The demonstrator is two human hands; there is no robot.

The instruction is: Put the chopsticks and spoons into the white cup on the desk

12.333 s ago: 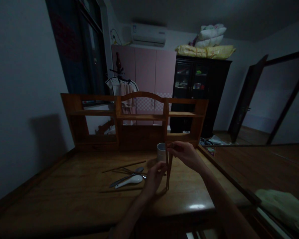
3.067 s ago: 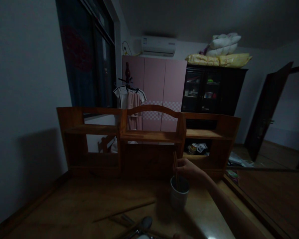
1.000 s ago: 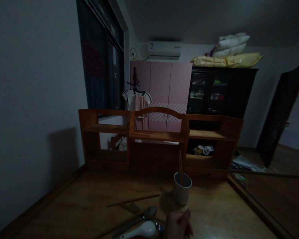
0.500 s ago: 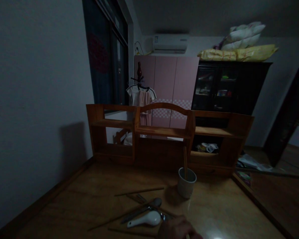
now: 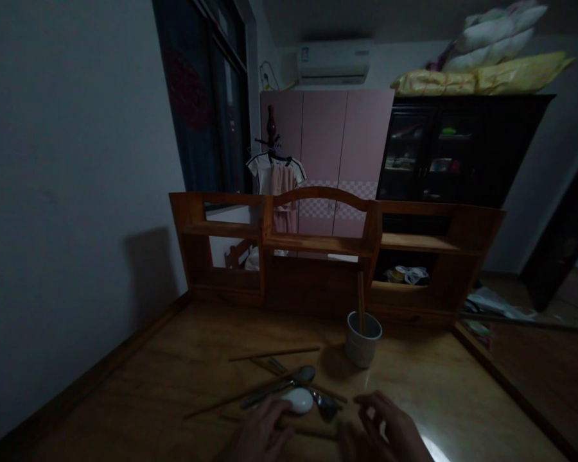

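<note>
My left hand (image 5: 262,431) reaches over the handle of a white spoon (image 5: 299,401), its thumb and forefinger apart. The handle is hidden under the fingers; the bowl shows at their tips. My right hand (image 5: 389,423) hovers to the right, fingers spread, with nothing visible in it. Between the hands lies a shiny metal utensil (image 5: 325,405), its exact kind unclear in the dim light. A metal spoon (image 5: 307,373) rests behind the white one. Several loose chopsticks lie around them, one chopstick (image 5: 274,353) farthest back. A light cup (image 5: 361,346) stands upright behind, holding chopsticks (image 5: 361,301).
The wooden desk (image 5: 164,359) has a low shelf unit (image 5: 318,244) along its back edge. A wall (image 5: 77,224) borders the left side. Beyond stand a pink wardrobe (image 5: 320,138) and a dark cabinet (image 5: 501,147).
My left hand has entered view and reached the white spoon. My right hand has moved right, its fingers now spread. The view has tilted slightly downward.
</note>
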